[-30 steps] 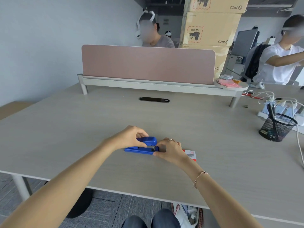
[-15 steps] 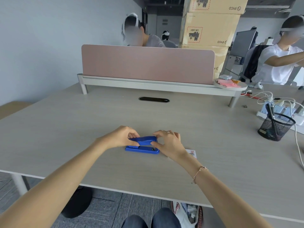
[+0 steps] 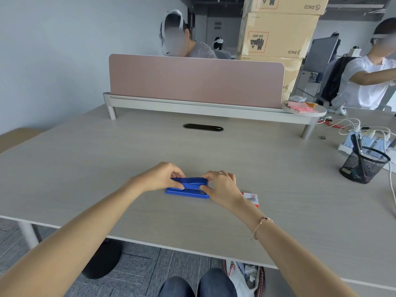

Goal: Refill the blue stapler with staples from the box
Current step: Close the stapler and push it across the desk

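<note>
The blue stapler (image 3: 188,187) lies flat on the light wooden table (image 3: 128,157), its top arm lowered onto the base. My left hand (image 3: 159,177) pinches its left end between thumb and fingers. My right hand (image 3: 222,187) holds its right end, fingers over the top and thumb at the front. The small white and red staple box (image 3: 251,198) lies on the table just right of my right wrist, partly hidden by it.
A black mesh pen cup (image 3: 362,165) stands at the right, with a power strip and white cables (image 3: 364,133) behind it. A pink divider screen (image 3: 196,80) on a raised shelf crosses the far side. Two people sit beyond it and at the right.
The stapler's top arm, raised a second ago, has come down onto the base. My right hand moved from the front of the stapler onto its right end.
</note>
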A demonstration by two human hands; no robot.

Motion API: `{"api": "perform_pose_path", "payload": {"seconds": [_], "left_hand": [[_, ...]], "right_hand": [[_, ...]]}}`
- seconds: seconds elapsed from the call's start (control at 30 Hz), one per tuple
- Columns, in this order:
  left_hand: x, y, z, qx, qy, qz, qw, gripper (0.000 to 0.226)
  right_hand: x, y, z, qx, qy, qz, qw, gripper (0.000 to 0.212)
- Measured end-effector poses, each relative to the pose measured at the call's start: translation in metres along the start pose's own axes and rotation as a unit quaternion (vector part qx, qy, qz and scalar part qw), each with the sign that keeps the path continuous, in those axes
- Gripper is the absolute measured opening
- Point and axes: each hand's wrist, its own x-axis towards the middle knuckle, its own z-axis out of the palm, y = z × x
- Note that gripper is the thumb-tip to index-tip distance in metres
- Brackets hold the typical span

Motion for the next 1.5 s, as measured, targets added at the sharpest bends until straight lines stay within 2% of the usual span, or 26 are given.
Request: {"api": "perform_pose_path", "payload": {"seconds": [0.5,0.7,0.87,1.03,1.2,1.3,1.5], "left_hand": [[0.001,-0.004,0.005,0.024,0.012,-0.007,1.000,0.024],[-0.007,-0.006,0.004,0.014,0.011,0.011,1.000,0.028],[-0.011,-0.018,0.004,0.023,0.030,0.000,0.999,0.024],[-0.013,-0.025,0.006,-0.007,0.030,-0.005,1.000,0.019],[-0.013,-0.028,0.009,-0.040,0.036,0.000,0.999,0.019],[-0.013,-0.030,0.012,-0.069,0.040,-0.001,0.997,0.018],[-0.010,-0.032,0.010,-0.066,0.029,0.002,0.997,0.018]], "right_hand": [[0.000,0.001,0.002,-0.004,-0.034,0.012,0.999,0.025],[-0.003,-0.003,-0.001,0.047,-0.027,0.022,0.998,0.025],[-0.004,0.000,0.001,0.072,-0.059,0.039,0.995,0.031],[-0.002,0.003,0.004,0.051,-0.072,0.053,0.995,0.030],[-0.001,0.007,0.008,0.018,-0.088,0.057,0.994,0.041],[0.001,0.007,0.009,0.025,-0.079,0.059,0.995,0.038],[0.005,0.006,0.003,0.026,-0.109,0.042,0.993,0.034]]}}
